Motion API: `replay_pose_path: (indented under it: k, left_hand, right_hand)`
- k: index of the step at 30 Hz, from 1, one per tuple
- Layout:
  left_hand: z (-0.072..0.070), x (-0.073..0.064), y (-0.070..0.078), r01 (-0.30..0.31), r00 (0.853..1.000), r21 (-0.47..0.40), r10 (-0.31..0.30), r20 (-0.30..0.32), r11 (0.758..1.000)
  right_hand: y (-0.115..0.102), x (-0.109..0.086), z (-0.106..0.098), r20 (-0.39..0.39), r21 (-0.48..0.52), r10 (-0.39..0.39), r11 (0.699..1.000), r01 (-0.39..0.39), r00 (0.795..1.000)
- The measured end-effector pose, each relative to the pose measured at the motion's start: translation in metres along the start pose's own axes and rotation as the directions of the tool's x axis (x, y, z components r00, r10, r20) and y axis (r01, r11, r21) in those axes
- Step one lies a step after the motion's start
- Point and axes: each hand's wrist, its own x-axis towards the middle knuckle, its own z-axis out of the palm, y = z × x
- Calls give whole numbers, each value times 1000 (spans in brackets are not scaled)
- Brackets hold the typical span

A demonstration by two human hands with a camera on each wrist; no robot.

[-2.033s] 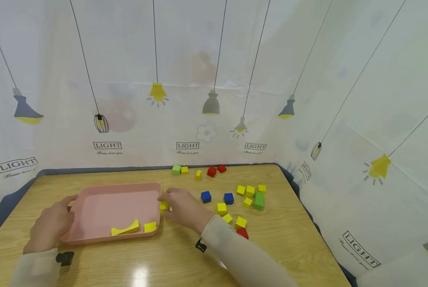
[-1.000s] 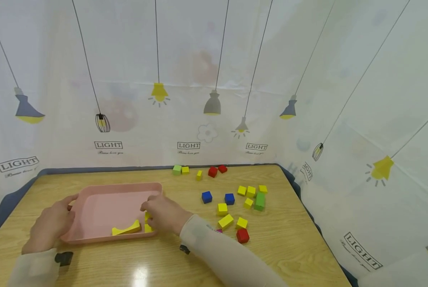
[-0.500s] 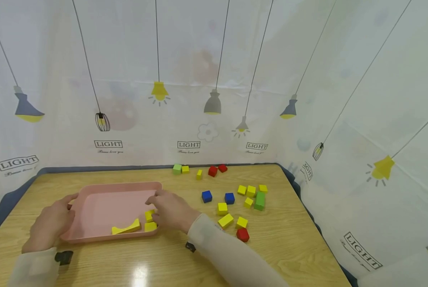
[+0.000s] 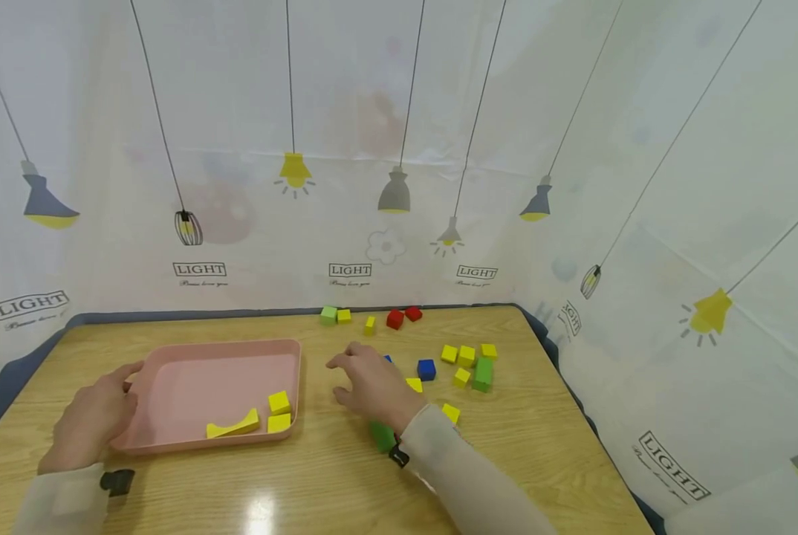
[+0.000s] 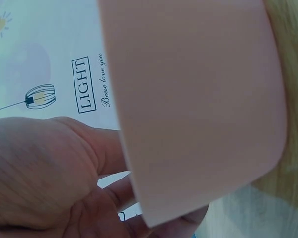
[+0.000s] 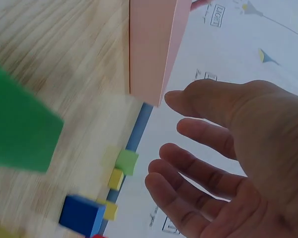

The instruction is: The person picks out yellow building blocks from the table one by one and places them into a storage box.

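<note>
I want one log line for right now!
left hand: holds pink tray; right hand: empty, beside pink tray; pink tray: three yellow blocks inside

Left hand (image 4: 94, 417) at lower left, fingers (image 5: 120, 191) gripping. Right hand (image 4: 380, 386) at lower centre, fingers loosely bent, spread. Sleeved forearms (image 4: 469, 472) run up from bottom edge.

We note a white sheet (image 4: 238, 96) hanging behind and to the right of the surface (image 4: 198, 490), creased horizontally at mid-height. Printed on it: cords with a yellow lamp (image 4: 295, 169), a grey lamp (image 4: 394, 193) and a wire-cage lamp (image 4: 188, 229), among others; boxed "LIGHT" labels (image 4: 350, 270); a pale flower outline (image 4: 385, 247). We record light wood grain, a blue-grey border (image 4: 21, 371) around the surface, and a bright reflection (image 4: 261, 514) at the near side.
</note>
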Motion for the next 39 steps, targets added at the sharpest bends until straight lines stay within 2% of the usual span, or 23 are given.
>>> replay_pose_path:
  k: [3,9,13,21,31,39]
  left_hand:
    - [-2,0,0,-4,1000,2,4,-3,1000]
    - [-1,-3,3,27,1000,-11,-27,16,1000]
    - [-1,-4,5,30,1000,-12,-30,10,999]
    - [0,-4,6,36,999,-11,-36,8,999]
    - [1,-1,1,34,999,-10,-34,4,999]
    - [1,0,1,43,999,-10,-43,8,999]
  right_hand:
    - [12,-8,-3,0,7,38,999,-38,999]
    - [38,-25,-9,-3,40,107,993,-107,994]
    - [52,-34,-13,-13,30,135,990,-134,991]
    - [76,-51,-13,-19,72,170,983,-168,985]
    - [87,-54,-7,-6,88,213,973,-211,977]
    - [85,-52,-8,58,139,263,953,-269,963]
